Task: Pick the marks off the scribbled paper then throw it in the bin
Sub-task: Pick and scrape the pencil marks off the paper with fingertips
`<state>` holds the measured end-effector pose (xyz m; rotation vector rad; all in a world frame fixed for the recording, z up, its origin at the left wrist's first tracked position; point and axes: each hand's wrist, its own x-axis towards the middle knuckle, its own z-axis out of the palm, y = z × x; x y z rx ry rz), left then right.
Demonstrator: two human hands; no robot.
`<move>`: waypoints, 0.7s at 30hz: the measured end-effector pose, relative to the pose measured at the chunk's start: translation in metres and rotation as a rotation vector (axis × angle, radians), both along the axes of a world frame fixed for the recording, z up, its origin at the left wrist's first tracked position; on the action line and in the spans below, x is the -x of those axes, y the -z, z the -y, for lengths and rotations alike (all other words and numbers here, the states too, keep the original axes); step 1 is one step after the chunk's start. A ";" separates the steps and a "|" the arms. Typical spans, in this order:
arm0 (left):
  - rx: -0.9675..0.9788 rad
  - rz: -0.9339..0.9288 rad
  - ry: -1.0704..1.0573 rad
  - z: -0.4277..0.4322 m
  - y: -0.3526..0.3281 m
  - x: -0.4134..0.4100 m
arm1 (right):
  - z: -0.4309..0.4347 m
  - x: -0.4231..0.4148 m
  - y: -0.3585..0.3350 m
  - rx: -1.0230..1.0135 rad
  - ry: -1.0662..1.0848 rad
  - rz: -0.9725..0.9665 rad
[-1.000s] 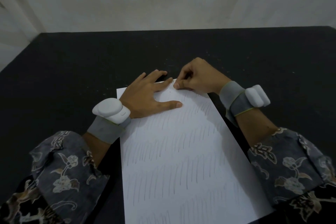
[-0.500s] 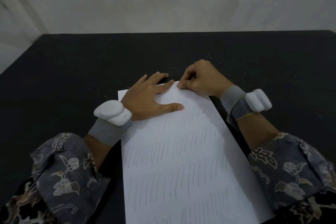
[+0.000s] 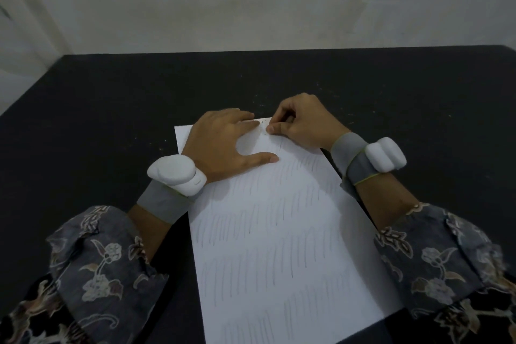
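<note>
On table | paper pencil-streaked | left hand flat | right hand curled, grip unclear

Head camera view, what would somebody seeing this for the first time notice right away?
A white sheet of paper, covered in rows of faint pencil strokes, lies on a black tabletop. At its far end the left hand presses flat on the sheet while the right hand works at the top edge with curled fingers; whether its grip holds anything is hidden. Bulky white wrist devices on grey bands stand out.
</note>
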<state>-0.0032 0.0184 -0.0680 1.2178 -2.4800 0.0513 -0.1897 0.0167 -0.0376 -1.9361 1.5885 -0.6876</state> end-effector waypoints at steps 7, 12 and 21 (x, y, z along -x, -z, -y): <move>0.078 0.007 -0.005 -0.004 -0.006 0.001 | 0.003 -0.001 0.005 0.050 0.071 0.058; -0.142 0.077 -0.150 -0.013 -0.007 0.004 | 0.007 0.005 0.006 0.041 0.123 0.219; -0.364 0.105 -0.079 -0.011 -0.005 0.003 | 0.005 0.014 0.000 -0.009 0.075 0.211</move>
